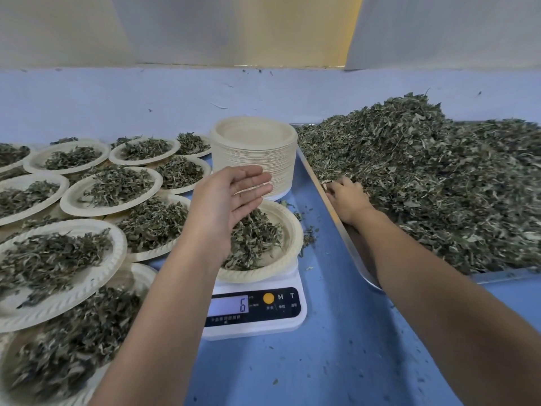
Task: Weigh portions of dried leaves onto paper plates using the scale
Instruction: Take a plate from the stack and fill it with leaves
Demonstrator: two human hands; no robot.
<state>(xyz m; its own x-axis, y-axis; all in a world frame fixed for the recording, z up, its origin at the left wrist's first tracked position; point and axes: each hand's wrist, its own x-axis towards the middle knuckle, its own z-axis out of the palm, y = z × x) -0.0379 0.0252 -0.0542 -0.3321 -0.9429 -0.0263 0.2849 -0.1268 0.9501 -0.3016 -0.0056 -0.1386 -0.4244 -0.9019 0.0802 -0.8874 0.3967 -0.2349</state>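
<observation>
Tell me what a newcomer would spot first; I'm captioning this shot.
The big heap of dried leaves on the metal tray at right, with the right hand dug into its near edge. Centre, the left hand hovers open over a leaf-filled plate on the scale, which reads 6. Filled plates crowd the left.

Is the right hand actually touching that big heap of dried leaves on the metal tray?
Touching. The head view shows the right hand with its fingertips buried in the heap of dried leaves.

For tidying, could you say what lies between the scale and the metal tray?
Head view: only blue tabletop with stray leaf bits between scale and tray.
</observation>
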